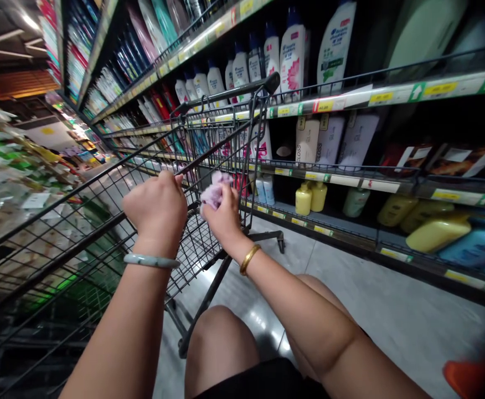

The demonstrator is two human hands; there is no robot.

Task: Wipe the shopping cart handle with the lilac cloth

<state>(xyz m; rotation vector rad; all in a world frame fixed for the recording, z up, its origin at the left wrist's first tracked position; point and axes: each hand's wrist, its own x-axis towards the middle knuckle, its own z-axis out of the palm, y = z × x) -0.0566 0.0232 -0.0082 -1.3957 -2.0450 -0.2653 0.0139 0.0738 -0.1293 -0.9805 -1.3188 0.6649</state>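
A black wire shopping cart [192, 244] stands in front of me. My left hand [155, 208], with a pale bangle [151, 261] at the wrist, is closed around the cart's upper side rail. A gold bracelet [249, 259] circles the other wrist. My right hand [226, 216] has a crumpled light purple cloth [213, 191] in its fingers, close to the wire side of the cart. I cannot tell whether the cloth touches the wires. The cart's handle bar [230, 91] rises beyond both hands.
Shelves with several shampoo bottles [292, 55] run along the right and into the distance. Yellow bottles [303, 199] stand on the lowest shelf. A cart wheel [281, 244] rests on the grey tiled floor [350, 310]. Bagged goods [14, 183] are piled at left. Something orange [467, 377] is blurred at lower right.
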